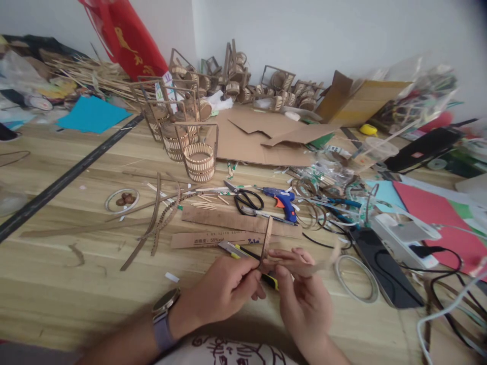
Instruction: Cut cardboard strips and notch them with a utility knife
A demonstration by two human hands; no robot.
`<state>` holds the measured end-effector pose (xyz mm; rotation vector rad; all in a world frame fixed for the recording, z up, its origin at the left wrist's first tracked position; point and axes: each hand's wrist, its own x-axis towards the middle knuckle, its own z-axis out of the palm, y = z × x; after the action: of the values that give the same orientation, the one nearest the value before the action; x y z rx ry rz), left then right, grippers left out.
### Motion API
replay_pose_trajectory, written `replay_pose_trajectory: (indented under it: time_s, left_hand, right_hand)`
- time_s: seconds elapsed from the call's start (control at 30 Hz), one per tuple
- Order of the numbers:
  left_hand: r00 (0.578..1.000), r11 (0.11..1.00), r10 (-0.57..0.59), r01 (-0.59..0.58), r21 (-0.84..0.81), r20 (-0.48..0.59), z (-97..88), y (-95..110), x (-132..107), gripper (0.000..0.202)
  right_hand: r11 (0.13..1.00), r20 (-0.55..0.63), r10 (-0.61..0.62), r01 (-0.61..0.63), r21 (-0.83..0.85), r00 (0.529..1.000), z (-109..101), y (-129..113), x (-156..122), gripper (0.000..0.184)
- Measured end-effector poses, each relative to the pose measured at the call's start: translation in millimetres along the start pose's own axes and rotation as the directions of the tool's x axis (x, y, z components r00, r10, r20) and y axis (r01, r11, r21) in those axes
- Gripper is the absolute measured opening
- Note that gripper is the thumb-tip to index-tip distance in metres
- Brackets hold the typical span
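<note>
My L hand (232, 283) fingertips & R hand (306, 299) thumb/fingers both pinch the brown strip (267, 238), hands close tog. in front of me; one length sticks up by L, the other lies crosswise over R fingers. Can't tell if 1 pc or 2: fingers hide the join, R end's blurred, utility knife (249, 252) below part-hidden.

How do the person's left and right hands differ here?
The left hand has a watch with a purplish strap at its wrist; the right hand has a bare wrist. The left hand's fingers are curled in a pinch, while the right hand's fingers reach out straighter. Both hold thin brown strip material; whether it is one piece is unclear.
</note>
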<state>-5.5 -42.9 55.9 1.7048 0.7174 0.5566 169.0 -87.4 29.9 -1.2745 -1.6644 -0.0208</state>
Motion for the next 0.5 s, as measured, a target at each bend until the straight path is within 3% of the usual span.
replay_pose_trajectory:
  time_s: [0.13,0.37,0.5]
  left_hand:
    - [0.998,0.998,-0.019,0.023,0.055,-0.063,-1.1,0.7,1.6,0.032]
    - [0.995,0.99,-0.034,0.047,0.133,-0.099,-1.2,0.2,1.7,0.031]
    - [0.995,0.989,0.009,0.005,0.147,-0.094,-0.9,1.2,0.5,0.029]
  right_hand:
    - [0.993,0.037,-0.111,0.11,0.033,0.993,0.4,-3.2,2.2,0.021]
    - [0.973,0.059,-0.195,0.201,-0.112,0.979,1.3,-6.3,10.3,0.011]
    - [0.983,0.063,-0.162,0.166,-0.073,0.985,0.2,-4.0,7.9,0.016]
